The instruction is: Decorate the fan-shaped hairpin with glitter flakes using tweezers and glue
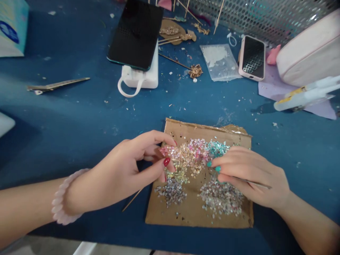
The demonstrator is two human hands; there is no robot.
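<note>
My left hand [127, 168] curls at the left side of a cardboard sheet [192, 212], its fingertips over the pink and yellow chips. A thin hair stick [132, 200] comes out below this hand and runs up into its fingers; its head is hidden or lost among the chips. My right hand [252, 173] pinches slim metal tweezers [252, 182], their tips near the middle of the sheet. Small shiny chips lie in colour groups: pink and peach [186, 154], teal [216, 148], yellow-green [180, 173], grey [171, 192] and silvery white [221, 198].
Behind the sheet are a black phone [136, 33] on a white power bank [143, 79], a metal flower hair stick [196, 71], a plastic bag [219, 62], a pink-cased phone [253, 56] and white pens [305, 94]. A metal clip [58, 85] lies left; a mesh basket [265, 17] stands behind.
</note>
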